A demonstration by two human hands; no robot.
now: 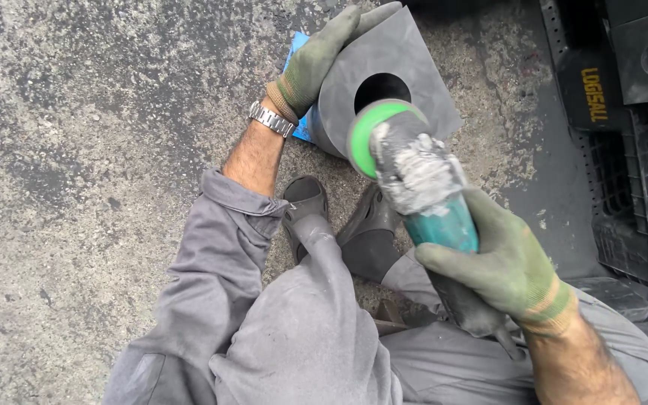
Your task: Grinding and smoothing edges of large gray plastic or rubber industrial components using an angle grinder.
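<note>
Left hand [316,64]: gloved in green knit, laid flat with fingers together along the block's top-left edge, at 11 o'clock from the grinder; the block is steadied, not wrapped.
Right hand [508,262]: gloved alike, clamped round the grinder's teal body at 4 o'clock from the block.
Block [414,71]: dark grey, square-faced, smooth and matte, a round hole bored through its middle; it is propped on edge on the ground, over the blue sheet.
Grinder [414,169]: a green-rimmed disc is held just below the hole; the head is caked with pale grey dust.
Blue sheet [299,82]: only a thin strip is seen, mostly hidden by the block and wrist.
Shoes [339,214]: dark clogs, tucked at 6 o'clock beneath the block.
Ground [76,150]: rough, speckled concrete.
Crates [639,172]: black latticed plastic at 3 o'clock, more holed blocks stacked above.
</note>
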